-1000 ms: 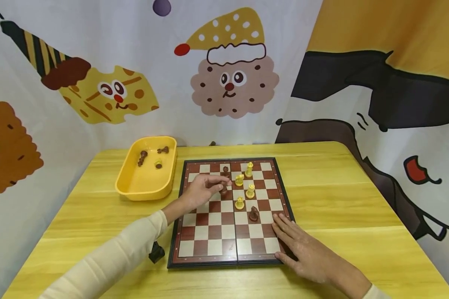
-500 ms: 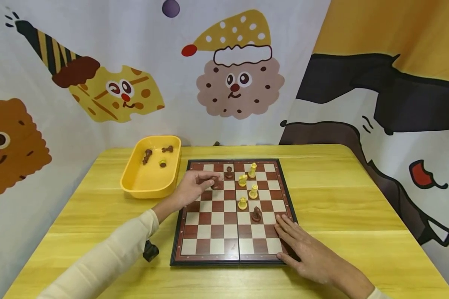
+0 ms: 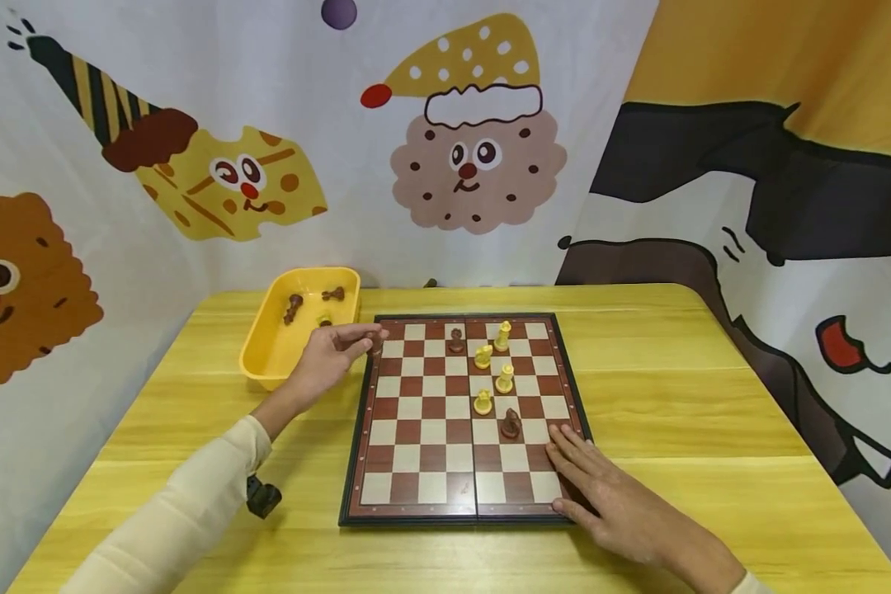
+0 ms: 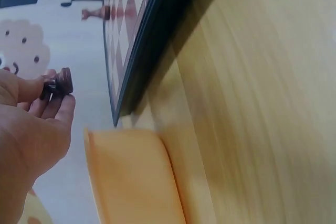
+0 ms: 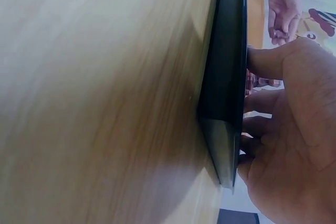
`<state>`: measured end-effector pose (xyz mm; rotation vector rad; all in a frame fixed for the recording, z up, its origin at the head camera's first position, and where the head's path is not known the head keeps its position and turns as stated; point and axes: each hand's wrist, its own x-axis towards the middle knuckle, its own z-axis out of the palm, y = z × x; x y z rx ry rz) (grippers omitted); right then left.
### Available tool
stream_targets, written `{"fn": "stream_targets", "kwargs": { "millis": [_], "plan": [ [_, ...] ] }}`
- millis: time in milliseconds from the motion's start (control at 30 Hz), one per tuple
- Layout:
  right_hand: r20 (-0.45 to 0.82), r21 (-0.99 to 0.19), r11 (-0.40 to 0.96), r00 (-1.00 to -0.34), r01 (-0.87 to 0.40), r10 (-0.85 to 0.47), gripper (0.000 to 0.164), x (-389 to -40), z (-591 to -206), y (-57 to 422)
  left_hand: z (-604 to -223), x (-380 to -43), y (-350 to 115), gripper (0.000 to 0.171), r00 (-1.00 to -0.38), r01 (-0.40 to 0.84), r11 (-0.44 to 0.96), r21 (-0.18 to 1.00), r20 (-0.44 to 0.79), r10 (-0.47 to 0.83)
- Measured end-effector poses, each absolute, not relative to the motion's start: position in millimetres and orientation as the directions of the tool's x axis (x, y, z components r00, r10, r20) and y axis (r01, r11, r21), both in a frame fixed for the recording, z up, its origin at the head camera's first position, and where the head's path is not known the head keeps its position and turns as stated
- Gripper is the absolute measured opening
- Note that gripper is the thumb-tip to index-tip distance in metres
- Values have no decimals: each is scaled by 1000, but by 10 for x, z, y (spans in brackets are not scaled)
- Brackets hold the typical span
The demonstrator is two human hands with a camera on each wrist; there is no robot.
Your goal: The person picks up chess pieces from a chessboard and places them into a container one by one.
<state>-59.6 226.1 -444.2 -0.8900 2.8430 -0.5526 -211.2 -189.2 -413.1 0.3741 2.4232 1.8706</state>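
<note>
My left hand (image 3: 327, 360) pinches a dark brown chess piece (image 4: 62, 81) between thumb and fingers, raised above the left edge of the chessboard (image 3: 408, 456), near the yellow tray (image 3: 261, 373). My right hand (image 3: 612, 499) rests with straight fingers on the board's near right corner. On the board stand several cream pieces, among them a tall one (image 3: 502, 336) at the back and a knight (image 3: 483, 402) nearer me. A brown piece (image 3: 456, 340) stands at the back, and a brown knight (image 3: 510, 423) stands left of my right fingertips.
Inside the tray lie two brown pieces, one on the left (image 3: 293, 308) and one at the back (image 3: 333, 294), plus a cream piece (image 3: 324, 318) partly hidden by my left hand. A black device (image 3: 263, 497) shows under the left sleeve. A cartoon-printed curtain (image 3: 252, 49) hangs behind the table.
My left hand has carried the brown chess piece leftward from the middle of the board to its left edge, beside the tray. The right hand has stayed on the corner.
</note>
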Motion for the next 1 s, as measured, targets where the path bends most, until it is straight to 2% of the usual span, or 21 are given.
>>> {"fn": "stream_targets", "kwargs": {
  "millis": [233,1000],
  "plan": [
    [-29,-392,769,-828,-505,-559,68,-609,-4417,2263,-4119,-2113,-2118,29,-980,126,181,975,94,177],
    [-15,-432,739,-815,-517,-579,66,-612,-4426,2265,-3874,-2105,-2531,33,-990,143,248,958,138,37]
  ]
}}
